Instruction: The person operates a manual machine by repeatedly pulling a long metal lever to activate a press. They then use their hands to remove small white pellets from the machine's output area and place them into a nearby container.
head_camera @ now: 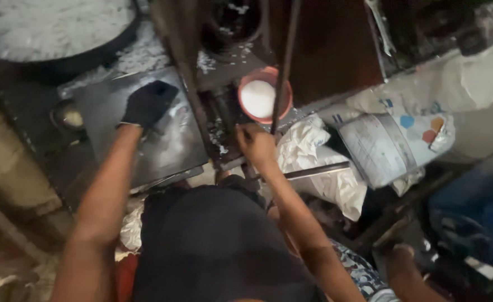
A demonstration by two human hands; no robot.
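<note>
My left hand (147, 104) wears a black glove and rests flat on a dark metal plate (168, 151) dusted with white flakes. My bare right hand (255, 144) is closed around a thin dark metal rod (283, 67) that rises past a red bowl (264, 99) of white powder. The bowl sits just above my right hand, on the dark machine frame (218, 84). My dark-clothed lap fills the bottom middle.
A big dark pan (50, 33) heaped with white shreds sits top left. White crumpled sacks (319, 162) and a white bucket on its side (380, 148) lie to the right. A foot (403, 263) shows bottom right, beside blue cloth (470, 218).
</note>
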